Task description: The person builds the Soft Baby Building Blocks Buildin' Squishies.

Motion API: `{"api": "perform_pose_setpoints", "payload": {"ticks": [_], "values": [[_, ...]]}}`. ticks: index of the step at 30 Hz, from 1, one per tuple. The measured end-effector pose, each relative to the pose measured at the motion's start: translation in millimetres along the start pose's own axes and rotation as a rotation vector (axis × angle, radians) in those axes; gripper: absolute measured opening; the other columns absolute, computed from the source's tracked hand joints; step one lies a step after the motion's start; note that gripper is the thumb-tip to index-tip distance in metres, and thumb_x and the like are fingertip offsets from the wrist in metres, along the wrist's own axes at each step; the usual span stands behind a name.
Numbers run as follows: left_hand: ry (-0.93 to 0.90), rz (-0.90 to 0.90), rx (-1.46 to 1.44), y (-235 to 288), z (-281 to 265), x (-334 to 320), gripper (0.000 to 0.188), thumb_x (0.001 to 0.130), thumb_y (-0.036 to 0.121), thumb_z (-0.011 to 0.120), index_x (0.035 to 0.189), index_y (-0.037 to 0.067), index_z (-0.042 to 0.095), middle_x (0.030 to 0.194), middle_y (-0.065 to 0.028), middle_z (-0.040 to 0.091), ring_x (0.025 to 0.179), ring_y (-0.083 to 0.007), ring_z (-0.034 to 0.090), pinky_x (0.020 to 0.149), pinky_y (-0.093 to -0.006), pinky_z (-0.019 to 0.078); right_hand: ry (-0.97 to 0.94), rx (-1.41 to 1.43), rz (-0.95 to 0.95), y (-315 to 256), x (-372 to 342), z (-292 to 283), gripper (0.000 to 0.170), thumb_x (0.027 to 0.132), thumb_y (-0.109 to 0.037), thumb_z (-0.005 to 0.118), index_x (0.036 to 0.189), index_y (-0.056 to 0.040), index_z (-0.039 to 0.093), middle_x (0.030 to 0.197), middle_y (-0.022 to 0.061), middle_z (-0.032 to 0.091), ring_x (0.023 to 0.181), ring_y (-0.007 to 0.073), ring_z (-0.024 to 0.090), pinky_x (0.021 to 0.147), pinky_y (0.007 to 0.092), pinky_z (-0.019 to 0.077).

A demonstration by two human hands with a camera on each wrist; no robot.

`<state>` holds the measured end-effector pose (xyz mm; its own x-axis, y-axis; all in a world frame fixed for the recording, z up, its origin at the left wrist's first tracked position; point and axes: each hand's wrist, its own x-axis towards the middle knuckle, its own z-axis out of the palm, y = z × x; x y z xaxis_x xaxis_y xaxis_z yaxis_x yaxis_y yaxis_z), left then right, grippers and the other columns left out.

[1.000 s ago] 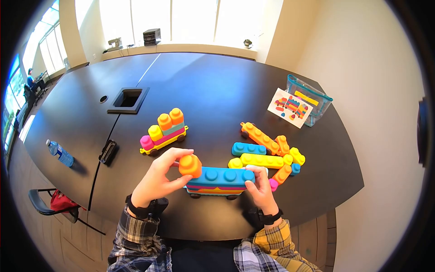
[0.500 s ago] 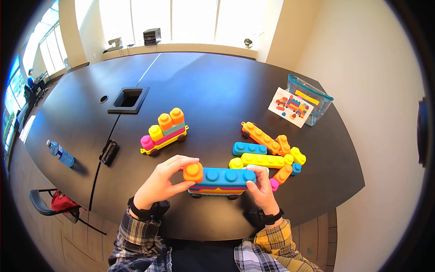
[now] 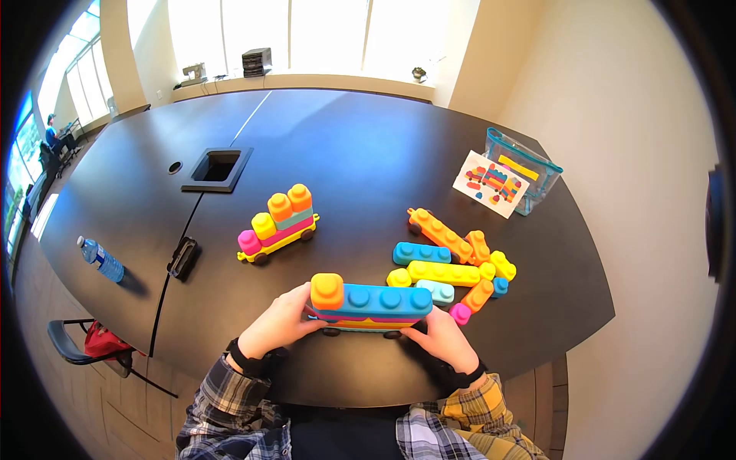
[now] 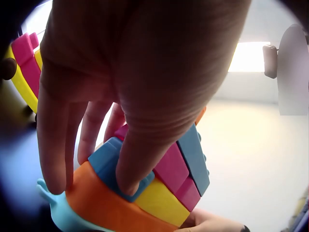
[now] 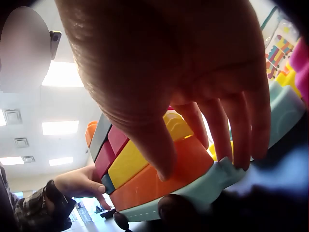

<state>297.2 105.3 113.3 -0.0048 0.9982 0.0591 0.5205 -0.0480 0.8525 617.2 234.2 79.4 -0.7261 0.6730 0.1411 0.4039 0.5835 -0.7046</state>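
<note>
A stacked toy train car (image 3: 383,300) stands in front of me in the head view, long blue block on top and an orange block (image 3: 327,290) at its upper left end. My left hand (image 3: 277,323) grips the left end low down; in the left wrist view its thumb presses a small blue block (image 4: 105,157). At the opposite end my right hand (image 3: 446,339) holds the car, thumb against an orange layer (image 5: 193,162) above the light blue wheeled base (image 5: 193,193) in the right wrist view. The fingertips behind the car are partly hidden.
Loose blocks lie to the right, among them a long yellow block (image 3: 445,273) and an orange wheeled base (image 3: 441,234). Another stacked car (image 3: 280,230) stands at left. Farther off are a picture card (image 3: 491,182), a clear bag (image 3: 540,180) and a water bottle (image 3: 101,259).
The orange block, pinched in my left hand earlier, came down onto the blue block's left end. Both hands then moved lower, to the car's two ends.
</note>
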Motion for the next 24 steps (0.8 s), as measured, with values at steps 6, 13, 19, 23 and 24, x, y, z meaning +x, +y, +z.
{"api": "perform_pose_setpoints", "payload": {"ticks": [6,13,19,23,24], "values": [[0.037,0.033,0.030,13,-3,0,0.048,0.087,0.002,0.082,0.131,0.000,0.062,0.115,-0.0162,0.076,0.105,-0.0290,0.076,0.091,-0.0386,0.0608,-0.015,-0.052,0.009,-11,5,1,0.044,0.091,-0.018,0.080,0.127,-0.0027,0.060,0.113,0.0241,0.072,0.106,0.0465,0.069,0.089,0.0512,0.0576],[0.198,0.245,0.046,35,-37,48,0.051,0.087,-0.005,0.075,0.135,-0.001,0.057,0.117,-0.0180,0.069,0.095,-0.0299,0.074,0.086,-0.0380,0.0597,0.100,-0.160,-0.001,-38,40,-43,0.045,0.089,-0.021,0.082,0.125,-0.0015,0.063,0.107,0.0244,0.073,0.104,0.0459,0.070,0.088,0.0506,0.0573],[0.365,0.209,0.108,28,-49,141,0.053,0.091,-0.004,0.073,0.140,0.000,0.054,0.125,-0.0145,0.067,0.093,-0.0250,0.074,0.085,-0.0350,0.0598,0.126,-0.120,0.060,-19,139,-91,0.052,0.081,-0.018,0.087,0.125,-0.0013,0.065,0.109,0.0227,0.076,0.103,0.0402,0.075,0.089,0.0450,0.0601],[0.449,0.093,0.245,-14,-35,183,0.049,0.094,0.001,0.072,0.139,-0.001,0.054,0.120,-0.0185,0.071,0.094,-0.0277,0.075,0.087,-0.0378,0.0595,0.070,-0.104,0.131,12,186,-82,0.060,0.077,-0.022,0.091,0.128,-0.0034,0.064,0.114,0.0216,0.077,0.108,0.0385,0.075,0.095,0.0440,0.0601],[0.452,0.096,0.245,-20,-34,187,0.049,0.094,0.001,0.072,0.139,-0.001,0.054,0.120,-0.0185,0.071,0.094,-0.0277,0.075,0.087,-0.0378,0.0595,0.063,-0.177,0.135,17,193,-79,0.061,0.077,-0.022,0.091,0.129,-0.0041,0.063,0.114,0.0217,0.077,0.109,0.0390,0.074,0.096,0.0448,0.0598]]}}
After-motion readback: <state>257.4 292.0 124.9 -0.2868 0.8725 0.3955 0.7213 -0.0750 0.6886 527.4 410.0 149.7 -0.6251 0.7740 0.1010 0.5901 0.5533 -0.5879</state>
